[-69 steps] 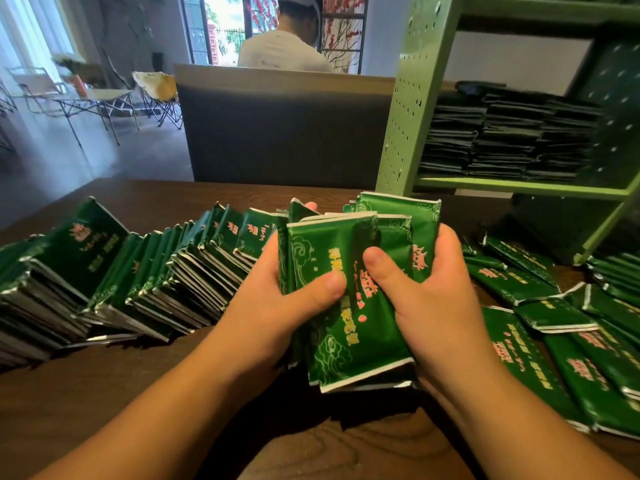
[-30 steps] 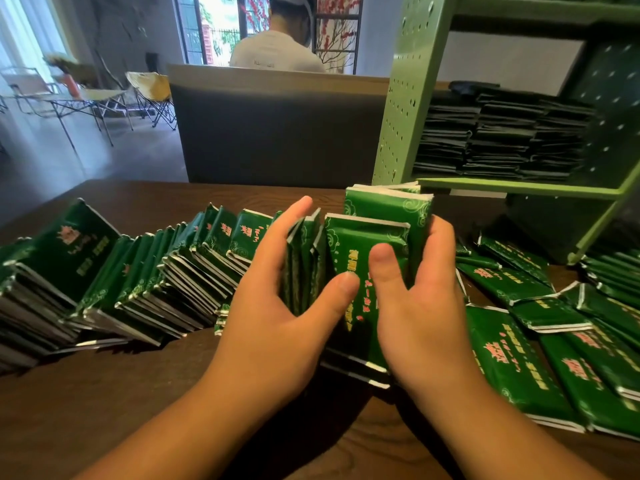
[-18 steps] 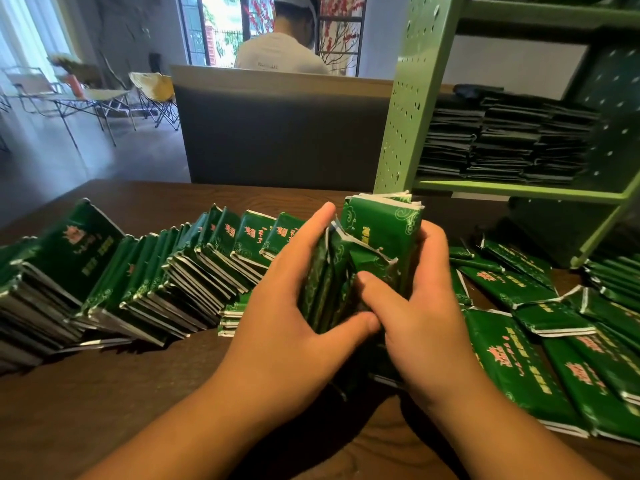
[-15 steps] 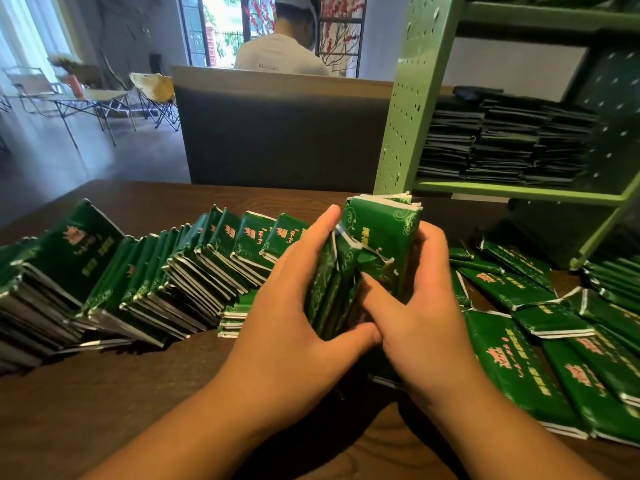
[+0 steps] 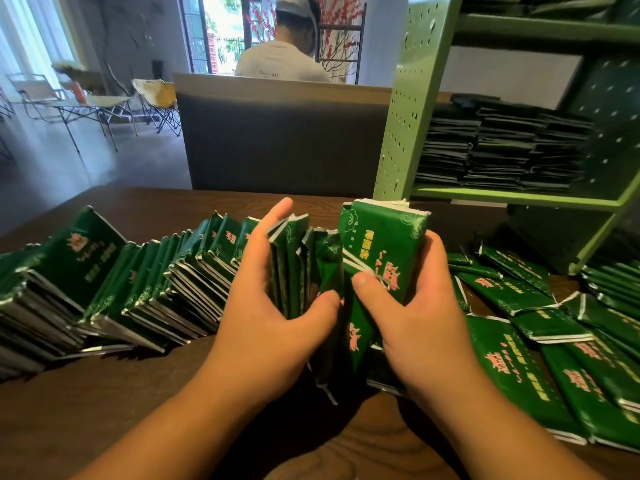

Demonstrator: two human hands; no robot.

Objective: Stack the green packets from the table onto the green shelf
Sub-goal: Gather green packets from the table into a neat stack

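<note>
Both my hands clasp an upright bundle of green packets standing on the dark wooden table. My left hand presses the bundle's left side, thumb in front. On the right side, my right hand has its thumb across the front packet. A long leaning row of green packets runs to the left. Loose green packets lie flat at the right. The green shelf stands at the back right, with stacks of packets on it.
A grey partition rises behind the table, and a person in a white shirt sits beyond it with their back turned. Folding chairs and a small table stand at the far left.
My hands have squeezed the fanned packets into a tighter upright bundle and set its lower edge on the table. My left thumb has moved lower in front.
</note>
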